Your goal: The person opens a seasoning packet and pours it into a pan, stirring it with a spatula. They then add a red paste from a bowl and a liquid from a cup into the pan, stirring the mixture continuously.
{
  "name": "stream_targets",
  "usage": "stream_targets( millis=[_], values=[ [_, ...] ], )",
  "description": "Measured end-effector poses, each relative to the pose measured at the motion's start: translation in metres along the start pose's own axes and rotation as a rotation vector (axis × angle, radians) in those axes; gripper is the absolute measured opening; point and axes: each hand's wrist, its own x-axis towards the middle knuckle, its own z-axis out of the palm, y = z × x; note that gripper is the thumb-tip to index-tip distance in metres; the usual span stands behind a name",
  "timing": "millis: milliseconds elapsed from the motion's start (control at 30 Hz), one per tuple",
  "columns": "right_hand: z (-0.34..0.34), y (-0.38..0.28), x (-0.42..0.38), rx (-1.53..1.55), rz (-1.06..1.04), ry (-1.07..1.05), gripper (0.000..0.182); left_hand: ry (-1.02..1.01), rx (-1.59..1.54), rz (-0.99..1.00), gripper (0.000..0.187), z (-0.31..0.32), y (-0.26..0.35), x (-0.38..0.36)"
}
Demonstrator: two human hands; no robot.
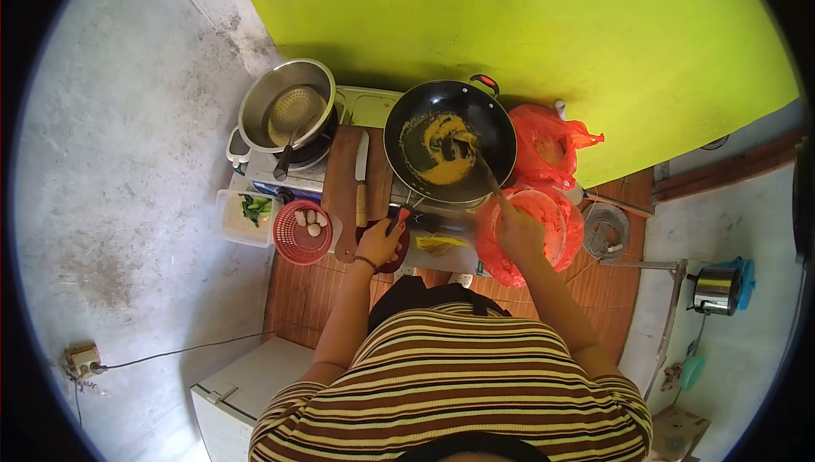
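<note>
A black wok [416, 101] sits on the stove with a yellowish-orange paste [446, 175] spread over its bottom. My left hand [378, 243] is closed around the wok's red-and-black handle [401, 217]. In my right hand [518, 231] is a spatula [486, 169] with a wooden-looking handle, its blade down in the paste. To the wok's left lies a wooden cutting board [340, 182] bearing a knife [362, 165]. Beneath my right hand is a container lined with a red plastic bag [556, 228].
A steel pot [255, 114] holding a perforated ladle [295, 109] stands at the left. Near it are a red basket [293, 251] with several pale pieces and a white tub [229, 220] with greens. Another red bag [543, 143] and a wire basket [606, 231] are at the right.
</note>
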Motion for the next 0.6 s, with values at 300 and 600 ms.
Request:
stream_targets(
  millis=[300,600],
  values=[
    [-0.083,0.001,-0.040,0.186,-0.039,-0.198,0.047,0.008,-0.021,-0.027,0.033,0.000,0.004,-0.001],
    [0.034,-0.019,0.024,0.052,-0.069,0.077,0.052,0.013,-0.004,-0.036,0.033,0.000,0.007,-0.002]
  ],
)
